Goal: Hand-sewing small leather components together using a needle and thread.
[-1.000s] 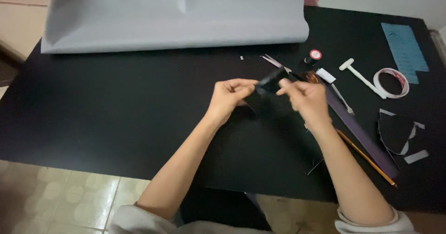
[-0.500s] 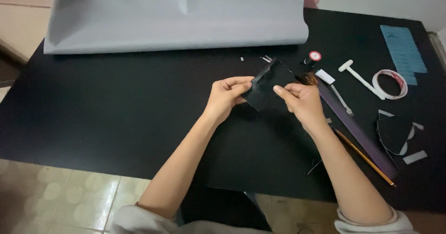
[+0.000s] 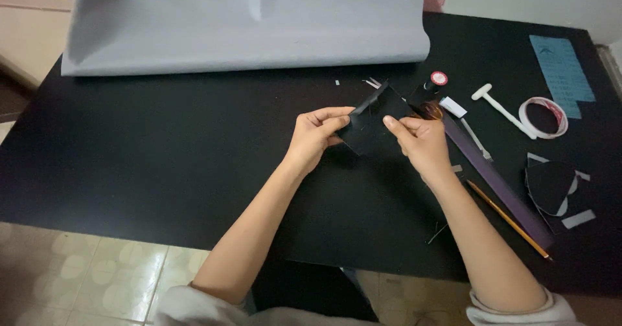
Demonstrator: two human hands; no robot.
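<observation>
Both hands pinch a black sheet [image 3: 374,126] above the counter [image 3: 162,151]: left hand [image 3: 315,134] grips its left edge, right hand [image 3: 421,143] its right edge.

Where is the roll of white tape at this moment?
In the head view the roll of white tape lies flat on the black table, far right, beside the white T-shaped tool and below the blue sheet.
</observation>
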